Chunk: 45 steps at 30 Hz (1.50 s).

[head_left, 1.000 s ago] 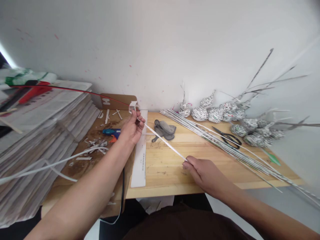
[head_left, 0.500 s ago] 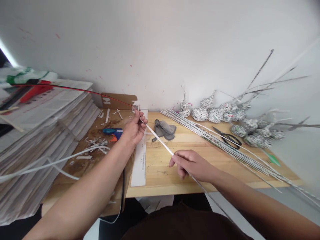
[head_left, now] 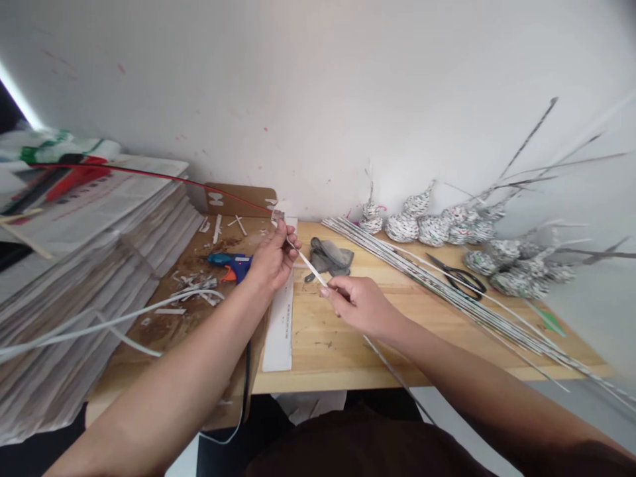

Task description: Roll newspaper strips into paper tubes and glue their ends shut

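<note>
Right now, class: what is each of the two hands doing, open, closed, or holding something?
Left hand: closed, pinching the upper end of the paper strip.
Right hand: closed, gripping the same paper strip lower down.

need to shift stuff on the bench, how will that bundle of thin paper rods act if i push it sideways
The paper rods look thin, round and loose, so they would likely roll and fan apart. They probably weigh little. Their ends overhang the table edge, so some may tip off.

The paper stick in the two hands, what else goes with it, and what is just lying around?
In use:
- paper stick
- left hand, pinching its far end
- right hand, gripping it lower down

Lying about:
- blue glue gun
- grey cloth
- scissors
- bundle of rolled paper sticks
- newspaper stack
- woven paper gourds
</note>
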Available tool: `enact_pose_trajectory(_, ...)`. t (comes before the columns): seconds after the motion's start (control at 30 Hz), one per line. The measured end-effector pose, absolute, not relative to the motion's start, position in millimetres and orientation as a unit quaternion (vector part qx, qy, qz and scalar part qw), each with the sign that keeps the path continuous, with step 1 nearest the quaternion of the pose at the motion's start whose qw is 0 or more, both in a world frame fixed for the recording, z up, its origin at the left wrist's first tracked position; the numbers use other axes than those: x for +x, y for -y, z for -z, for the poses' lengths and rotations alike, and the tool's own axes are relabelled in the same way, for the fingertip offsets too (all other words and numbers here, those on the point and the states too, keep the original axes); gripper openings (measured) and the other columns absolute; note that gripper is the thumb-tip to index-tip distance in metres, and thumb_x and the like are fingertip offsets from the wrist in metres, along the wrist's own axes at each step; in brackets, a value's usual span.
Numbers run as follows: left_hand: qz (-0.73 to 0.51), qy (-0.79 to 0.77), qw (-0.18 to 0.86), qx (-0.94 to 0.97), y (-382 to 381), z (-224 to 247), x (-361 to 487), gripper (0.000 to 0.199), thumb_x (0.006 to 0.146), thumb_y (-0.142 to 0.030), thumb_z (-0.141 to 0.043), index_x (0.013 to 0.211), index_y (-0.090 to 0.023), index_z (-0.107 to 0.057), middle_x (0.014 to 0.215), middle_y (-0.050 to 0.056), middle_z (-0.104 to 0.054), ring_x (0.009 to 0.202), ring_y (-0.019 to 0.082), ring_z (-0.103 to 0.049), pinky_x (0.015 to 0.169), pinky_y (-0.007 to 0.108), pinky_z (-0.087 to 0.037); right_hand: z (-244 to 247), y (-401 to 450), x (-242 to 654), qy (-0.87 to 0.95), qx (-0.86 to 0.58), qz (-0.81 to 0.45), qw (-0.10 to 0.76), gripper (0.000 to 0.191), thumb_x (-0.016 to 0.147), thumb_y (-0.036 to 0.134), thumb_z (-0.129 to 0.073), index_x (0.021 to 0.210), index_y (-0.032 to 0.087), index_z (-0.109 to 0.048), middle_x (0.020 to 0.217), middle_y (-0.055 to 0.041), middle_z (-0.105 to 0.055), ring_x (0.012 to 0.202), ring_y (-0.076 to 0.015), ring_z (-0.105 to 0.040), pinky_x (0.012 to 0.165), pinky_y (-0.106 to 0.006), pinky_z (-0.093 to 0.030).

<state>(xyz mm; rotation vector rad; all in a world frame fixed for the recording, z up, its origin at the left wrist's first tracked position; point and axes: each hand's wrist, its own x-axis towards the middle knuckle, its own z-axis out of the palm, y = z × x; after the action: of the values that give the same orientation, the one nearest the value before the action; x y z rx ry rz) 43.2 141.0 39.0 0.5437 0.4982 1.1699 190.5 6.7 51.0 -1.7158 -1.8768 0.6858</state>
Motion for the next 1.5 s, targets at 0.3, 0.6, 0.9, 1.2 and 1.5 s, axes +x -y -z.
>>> enact_pose_trajectory(0.3,-0.544,-0.237,0.762,0.258,-140.1,-39.3,43.6,0.024,0.080,-0.033,-0.067,0.072,-0.012,-0.061,0.058,-0.001,-0.054,0.050,0.006,-0.055,0.039,0.010,-0.041,-44.8,-16.1,187.5,0.693,-0.631,-0.214,0.276,0.032,0.091,0.041,-0.047,0.070,0.019,-0.059,0.051,0.0033,-0.047,0.046,-0.0088,-0.038,0.048,-0.023,-0.025)
enact_pose_trajectory(0.6,-0.550,-0.253,0.750,0.265,-141.4,-35.8,45.2,0.025,0.082,-0.034,-0.065,0.073,-0.011,-0.061,0.058,-0.001,-0.054,0.050,0.006,-0.057,0.041,0.010,-0.044,-47.5,-27.3,182.7,0.715,-0.634,-0.137,0.263,0.032,0.093,0.041,-0.045,0.072,0.019,-0.057,0.052,0.0034,-0.049,0.046,-0.0084,-0.039,0.049,-0.023,-0.023)
enact_pose_trajectory(0.9,-0.546,-0.276,0.746,0.264,-139.5,-35.3,46.9,0.024,0.082,-0.033,-0.066,0.072,-0.012,-0.061,0.057,-0.001,-0.055,0.050,0.006,-0.058,0.044,0.010,-0.047,-50.4,-31.0,180.9,0.737,-0.633,-0.075,0.223,0.028,0.093,0.032,-0.044,0.072,0.019,-0.056,0.053,0.0025,-0.051,0.046,-0.0085,-0.038,0.051,-0.026,-0.019)
enact_pose_trajectory(1.2,-0.572,-0.266,0.740,0.235,-146.9,-42.0,39.6,0.026,0.086,-0.032,-0.059,0.071,-0.011,-0.059,0.056,-0.001,-0.053,0.049,0.006,-0.056,0.040,0.010,-0.044,-44.1,-3.9,197.2,0.661,-0.642,-0.269,0.280,0.034,0.090,0.047,-0.048,0.078,0.018,-0.061,0.054,0.0020,-0.049,0.049,-0.0104,-0.043,0.051,-0.024,-0.027)
enact_pose_trajectory(1.5,-0.548,-0.254,0.768,0.213,-145.7,-45.9,38.3,0.027,0.090,-0.029,-0.053,0.072,-0.010,-0.058,0.055,-0.002,-0.050,0.046,0.005,-0.053,0.036,0.008,-0.039,-40.3,36.9,217.6,0.451,-0.490,-0.690,0.283,0.042,0.093,0.053,-0.035,0.087,0.018,-0.056,0.043,0.0073,-0.037,0.037,-0.0103,-0.036,0.043,-0.024,-0.034)
